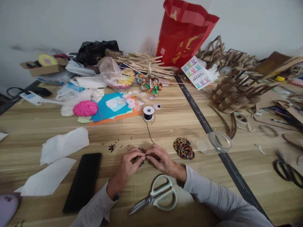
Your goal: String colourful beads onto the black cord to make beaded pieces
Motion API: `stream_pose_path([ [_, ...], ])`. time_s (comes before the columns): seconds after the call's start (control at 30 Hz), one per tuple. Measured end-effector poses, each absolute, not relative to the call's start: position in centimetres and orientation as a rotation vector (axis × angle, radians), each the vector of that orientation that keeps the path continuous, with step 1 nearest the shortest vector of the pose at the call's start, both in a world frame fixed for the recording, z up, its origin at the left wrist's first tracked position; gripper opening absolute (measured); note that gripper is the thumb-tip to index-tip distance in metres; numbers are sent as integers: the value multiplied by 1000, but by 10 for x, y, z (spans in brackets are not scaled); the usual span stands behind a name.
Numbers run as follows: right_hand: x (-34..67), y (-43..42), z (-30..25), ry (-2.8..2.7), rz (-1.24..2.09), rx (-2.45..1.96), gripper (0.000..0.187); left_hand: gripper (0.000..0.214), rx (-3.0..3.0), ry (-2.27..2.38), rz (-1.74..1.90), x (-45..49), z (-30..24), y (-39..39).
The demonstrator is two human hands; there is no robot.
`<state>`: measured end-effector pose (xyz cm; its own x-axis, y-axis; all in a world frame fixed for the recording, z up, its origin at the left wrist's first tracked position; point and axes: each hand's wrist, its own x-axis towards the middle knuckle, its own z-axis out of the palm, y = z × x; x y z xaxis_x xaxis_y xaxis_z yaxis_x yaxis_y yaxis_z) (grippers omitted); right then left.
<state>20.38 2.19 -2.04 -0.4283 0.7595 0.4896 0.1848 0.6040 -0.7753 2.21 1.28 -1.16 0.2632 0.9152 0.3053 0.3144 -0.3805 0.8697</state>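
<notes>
- Right in front of me, a person's left hand [129, 162] and right hand [163, 159] meet just beyond the scissors [161, 191], thumbs and forefingers pinched on a thin black cord [149, 132]; I cannot tell what the other fingers grip.
- Dark, multicoloured beads [141, 164] show between and beneath the fingertips, also just beyond the scissors.
- The scissors lie on the wooden table [189, 195], pale handles to the right, blades pointing left.
- From the right hand, the cord runs away from the scissors to a white spool [148, 110] wound with black, standing upright.
- To the right of the scissors and farther back sits a coil of colourful beads [184, 148].
- Left of the scissors rests a black phone [82, 183], with white paper [65, 145] past it.
- Far behind the scissors, to the left, are pink yarn [85, 108] and a blue sheet [104, 108].
- Farthest behind the scissors, slightly right, a red bag [184, 34] stands against the wall [132, 22].
</notes>
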Motion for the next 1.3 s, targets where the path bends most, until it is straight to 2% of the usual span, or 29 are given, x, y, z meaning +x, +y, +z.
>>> stream_pose_path([
  [0.43,203,22,-20,-1943,787,-791,9,9,1794,1122,1145,22,-13,12],
  [1.3,203,22,-23,-1952,742,-754,10,9,1431,1234,986,17,-20,12],
])
